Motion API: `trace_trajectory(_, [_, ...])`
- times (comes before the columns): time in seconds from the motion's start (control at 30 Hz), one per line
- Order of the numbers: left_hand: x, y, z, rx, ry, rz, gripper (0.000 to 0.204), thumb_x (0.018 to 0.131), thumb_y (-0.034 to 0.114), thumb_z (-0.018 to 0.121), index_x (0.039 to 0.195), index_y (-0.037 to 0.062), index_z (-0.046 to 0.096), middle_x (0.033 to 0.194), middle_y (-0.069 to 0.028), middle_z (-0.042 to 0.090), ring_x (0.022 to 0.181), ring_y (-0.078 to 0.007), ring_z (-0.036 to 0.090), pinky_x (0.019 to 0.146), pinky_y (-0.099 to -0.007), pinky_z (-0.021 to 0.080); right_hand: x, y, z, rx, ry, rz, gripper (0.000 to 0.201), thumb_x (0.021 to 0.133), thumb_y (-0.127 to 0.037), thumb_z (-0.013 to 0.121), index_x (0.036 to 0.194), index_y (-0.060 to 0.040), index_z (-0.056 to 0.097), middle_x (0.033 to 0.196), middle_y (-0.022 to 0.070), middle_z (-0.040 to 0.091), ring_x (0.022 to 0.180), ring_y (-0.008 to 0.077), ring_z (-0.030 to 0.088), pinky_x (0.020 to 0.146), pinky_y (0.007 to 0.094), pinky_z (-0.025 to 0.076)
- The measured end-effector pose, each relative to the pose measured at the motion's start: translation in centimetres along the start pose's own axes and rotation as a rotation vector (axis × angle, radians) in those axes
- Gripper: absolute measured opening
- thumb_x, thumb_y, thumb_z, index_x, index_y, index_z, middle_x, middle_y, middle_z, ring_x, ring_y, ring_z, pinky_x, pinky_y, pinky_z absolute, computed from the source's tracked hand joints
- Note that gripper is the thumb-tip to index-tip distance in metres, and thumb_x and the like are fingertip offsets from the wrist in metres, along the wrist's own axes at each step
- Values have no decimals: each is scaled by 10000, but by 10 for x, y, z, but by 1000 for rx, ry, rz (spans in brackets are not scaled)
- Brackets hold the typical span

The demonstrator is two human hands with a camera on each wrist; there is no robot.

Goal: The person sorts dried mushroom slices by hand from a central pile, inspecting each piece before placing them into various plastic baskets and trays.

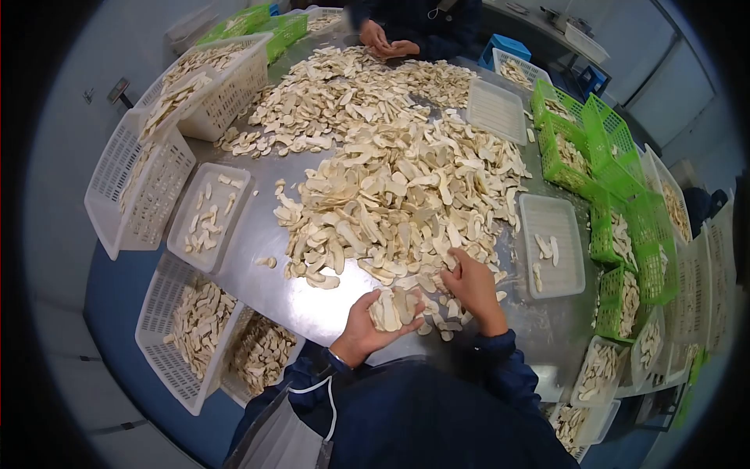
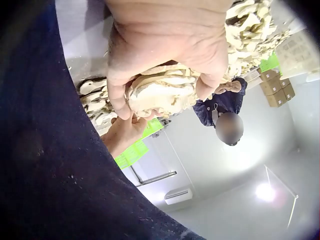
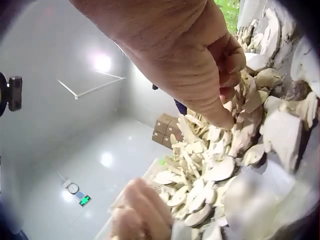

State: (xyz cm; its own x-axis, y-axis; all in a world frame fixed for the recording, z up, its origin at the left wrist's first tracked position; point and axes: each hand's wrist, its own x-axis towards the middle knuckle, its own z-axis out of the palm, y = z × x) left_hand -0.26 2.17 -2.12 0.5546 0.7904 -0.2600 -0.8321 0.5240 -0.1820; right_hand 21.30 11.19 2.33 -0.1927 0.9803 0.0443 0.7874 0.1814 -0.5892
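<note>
My left hand (image 1: 361,330) holds a small stack of pale dried mushroom slices (image 1: 388,310) above the near edge of the metal table. In the left wrist view the fingers and thumb curve round both sides of the layered stack (image 2: 162,95). Bent over the near right edge of the big heap of mushroom slices (image 1: 375,195) is my right hand (image 1: 476,291), thumb and forefinger down among the slices. The right wrist view has its thumb tip against pale pieces (image 3: 242,132), the other fingers curled in; I cannot tell whether a slice is pinched.
Shallow white trays with a few slices stand at the left (image 1: 209,219) and right (image 1: 552,246); another white tray (image 1: 497,111) lies farther back. White baskets (image 1: 156,191) line the left side, green baskets (image 1: 617,156) the right. Across the table another person's hands (image 1: 388,43) work over the heap.
</note>
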Motion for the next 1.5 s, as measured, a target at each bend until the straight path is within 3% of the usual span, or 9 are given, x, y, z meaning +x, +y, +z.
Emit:
trace_trajectory(0.17, [-2,5,-19,-41,4,-6,403,857,332,572,1172,81,572,1151,-133,593,1087,-305,556,1045,-514,380,2,13,8,-85,91,40,222,813,-202,706,981,-67,651,655,90,626,613,297,636,573,402,488])
trace_trajectory(0.37, [-4,-4,16,35,211,90,422,850,316,584,1193,72,557,1087,-113,585,1024,-278,562,1003,-487,412,-10,22,3,28,16,153,218,818,-215,707,975,-73,652,651,86,619,607,290,630,576,395,486])
trace_trajectory(0.57, [2,2,-12,-67,55,-32,456,851,324,574,1217,52,548,1101,-118,588,1019,-277,565,971,-473,423,-12,11,10,-58,109,50,244,809,-236,719,971,-68,644,677,102,626,651,289,642,592,393,489])
trace_trajectory(0.7, [0,2,-17,-78,15,-25,458,935,323,457,1297,48,516,1201,-126,598,1034,-283,574,1003,-481,418,-9,8,13,-92,86,60,255,798,-225,725,959,-51,634,701,98,621,636,264,627,598,368,489])
trace_trajectory(0.9, [-4,1,-11,-31,32,2,453,936,308,469,1296,38,521,1418,-138,484,1065,-269,571,997,-450,431,-18,24,22,711,-122,282,150,888,-146,669,947,-20,612,708,33,618,590,95,555,542,236,441])
trace_trajectory(1.0, [1,0,-13,32,-7,-14,463,937,302,480,1304,23,523,1485,-129,427,1085,-267,566,988,-433,443,-27,19,16,966,-212,392,153,926,-122,634,1032,-17,601,752,19,623,619,68,551,536,209,429])
trace_trajectory(1.1, [4,-3,-10,38,-26,-42,480,938,298,486,1317,5,517,1493,-122,422,1093,-265,565,979,-423,451,-33,-3,12,1185,-104,428,209,928,-109,628,1112,-21,582,729,3,607,586,66,535,539,209,437])
trace_trajectory(1.3, [2,-5,-13,80,25,-34,482,927,300,496,1305,2,517,1463,-137,453,1065,-267,569,958,-420,456,-38,9,15,888,-216,295,219,943,-128,611,1138,-34,576,838,19,629,651,70,552,573,213,443])
trace_trajectory(1.5, [0,-6,-6,78,36,-15,466,919,293,505,1284,4,527,1443,-140,471,1034,-266,577,932,-410,463,-49,10,17,1032,-136,219,230,958,-148,581,1157,-36,548,879,27,643,738,55,554,625,204,443])
